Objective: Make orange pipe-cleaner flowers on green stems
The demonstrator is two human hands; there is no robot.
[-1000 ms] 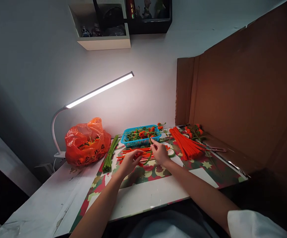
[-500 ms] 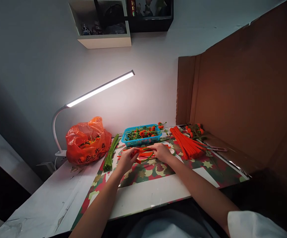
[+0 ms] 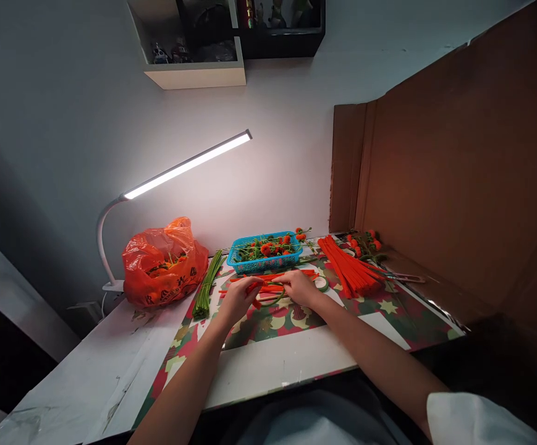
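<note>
My left hand (image 3: 241,298) is closed, its fingers pinching an orange pipe cleaner (image 3: 254,287) whose short end also shows below the fingertips. To its right, my right hand (image 3: 300,287) is closed too, thumb and forefinger together near the left fingertips. A thin green pipe cleaner (image 3: 275,302) curves between both hands and seems to run into the right hand's grip; the exact hold is partly hidden. Several loose orange pipe cleaners (image 3: 298,274) lie on the table just behind the hands.
Behind the hands stands a blue basket (image 3: 256,267) of orange flowers on green stems. A green bundle (image 3: 207,290) and an orange plastic bag (image 3: 164,272) are left; an orange bundle (image 3: 349,269), scissors (image 3: 410,278) and more flowers (image 3: 365,245) right. A lamp (image 3: 189,164) hangs above.
My right fingertips have dipped slightly and come nearer to the left ones. The left hand stays almost in place, with the green strand still curving between them.
</note>
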